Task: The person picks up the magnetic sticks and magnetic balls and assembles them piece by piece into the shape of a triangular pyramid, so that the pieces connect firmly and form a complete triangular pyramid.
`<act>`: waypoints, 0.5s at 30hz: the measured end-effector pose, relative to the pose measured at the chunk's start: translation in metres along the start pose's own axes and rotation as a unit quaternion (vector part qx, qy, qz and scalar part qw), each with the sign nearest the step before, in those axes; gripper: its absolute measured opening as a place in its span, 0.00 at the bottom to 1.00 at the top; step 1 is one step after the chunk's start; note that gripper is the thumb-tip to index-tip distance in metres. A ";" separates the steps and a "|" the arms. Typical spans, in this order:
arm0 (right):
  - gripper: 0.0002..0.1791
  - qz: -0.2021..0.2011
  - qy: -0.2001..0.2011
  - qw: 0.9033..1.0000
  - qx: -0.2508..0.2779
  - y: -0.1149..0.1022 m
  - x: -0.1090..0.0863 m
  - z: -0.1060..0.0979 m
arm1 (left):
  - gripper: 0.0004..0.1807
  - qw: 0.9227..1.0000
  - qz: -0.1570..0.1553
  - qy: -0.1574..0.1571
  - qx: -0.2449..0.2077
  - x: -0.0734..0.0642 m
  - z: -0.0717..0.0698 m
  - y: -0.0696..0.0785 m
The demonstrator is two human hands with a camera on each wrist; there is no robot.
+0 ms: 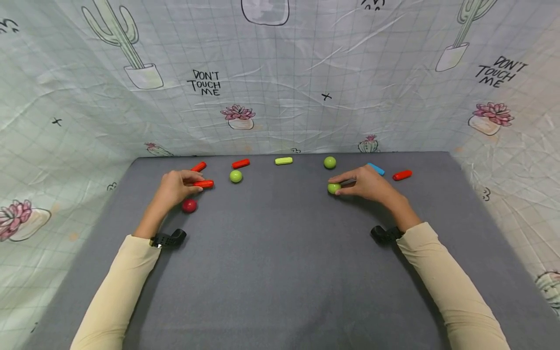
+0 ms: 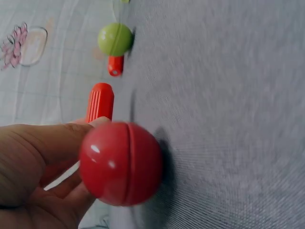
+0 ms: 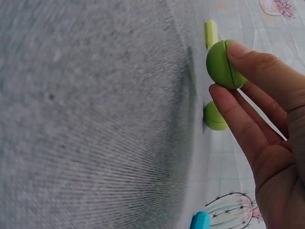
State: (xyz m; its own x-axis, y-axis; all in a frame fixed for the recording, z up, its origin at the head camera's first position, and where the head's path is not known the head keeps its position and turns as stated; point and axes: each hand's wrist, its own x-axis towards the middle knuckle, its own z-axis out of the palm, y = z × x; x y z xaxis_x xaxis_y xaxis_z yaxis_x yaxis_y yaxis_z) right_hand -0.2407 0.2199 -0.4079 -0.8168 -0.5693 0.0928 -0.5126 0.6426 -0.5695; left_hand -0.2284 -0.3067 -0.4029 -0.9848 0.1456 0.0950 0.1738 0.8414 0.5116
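Observation:
My left hand (image 1: 174,187) pinches a red ribbed plastic stick (image 1: 204,184) between thumb and fingers; its rounded end points up in the left wrist view. A red ball (image 2: 112,164) with a groove around it sits on the table just beside that hand, partly hiding the fingers there. With thumb and fingertips, my right hand (image 1: 366,183) grips a green ball (image 3: 221,64) with a seam, seemingly just off the table. Behind it lies a second green ball (image 1: 330,162), and a blue stick (image 1: 376,168) is partly hidden past the knuckles.
Along the back edge of the grey table (image 1: 280,262) lie a red stick (image 1: 199,166), another red stick (image 1: 240,164), a yellow-green stick (image 1: 283,161) and a red stick (image 1: 402,175) at right. A green ball (image 1: 236,176) rests left of centre. A printed cloth (image 1: 280,73) hangs behind.

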 end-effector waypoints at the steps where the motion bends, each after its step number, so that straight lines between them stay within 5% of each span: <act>1: 0.20 0.002 0.000 1.000 0.004 -0.001 -0.001 0.000 | 0.16 1.000 0.005 0.001 0.001 -0.002 0.000 0.003; 15: 0.19 -0.040 0.022 0.998 0.036 -0.011 -0.008 0.002 | 0.15 0.998 0.050 0.000 -0.027 -0.018 0.002 0.046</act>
State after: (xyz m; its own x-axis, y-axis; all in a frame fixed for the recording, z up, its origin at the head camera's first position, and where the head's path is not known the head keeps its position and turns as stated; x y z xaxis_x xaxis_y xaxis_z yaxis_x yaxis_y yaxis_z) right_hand -0.2277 0.2164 -0.4035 -0.7863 -0.5924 0.1757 -0.5570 0.5566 -0.6164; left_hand -0.2032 -0.2699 -0.3825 -0.9625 0.2270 0.1487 0.2713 0.7939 0.5442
